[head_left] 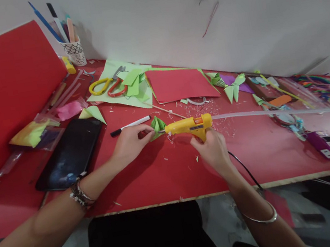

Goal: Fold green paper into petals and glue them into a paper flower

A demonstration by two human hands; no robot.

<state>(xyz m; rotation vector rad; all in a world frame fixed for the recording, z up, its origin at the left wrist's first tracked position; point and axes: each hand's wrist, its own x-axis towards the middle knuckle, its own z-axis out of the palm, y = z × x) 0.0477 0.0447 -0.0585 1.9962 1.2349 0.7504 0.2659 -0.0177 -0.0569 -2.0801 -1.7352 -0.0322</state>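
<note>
My right hand (213, 149) is wrapped round the handle of a yellow glue gun (187, 125), its nozzle pointing left. A long clear glue stick (264, 113) sticks out of the gun's back end. In the fingertips of my left hand (133, 142) is a small folded green paper piece (158, 124). The nozzle tip reaches that paper; whether it touches, I cannot tell. Just behind my left hand lies a white marker (135, 124) with a black cap. A thin wooden stick (167, 111) rests behind the gun.
A black phone (69, 154) lies left. Scissors (102, 86), green sheets (123, 99) and red paper (180, 83) lie at the back, near a pen cup (75, 53). Folded green paper shapes (234, 86) sit back right. A purple power strip (323, 145) stands by the right front edge; a black cord (244, 167) hangs over the edge.
</note>
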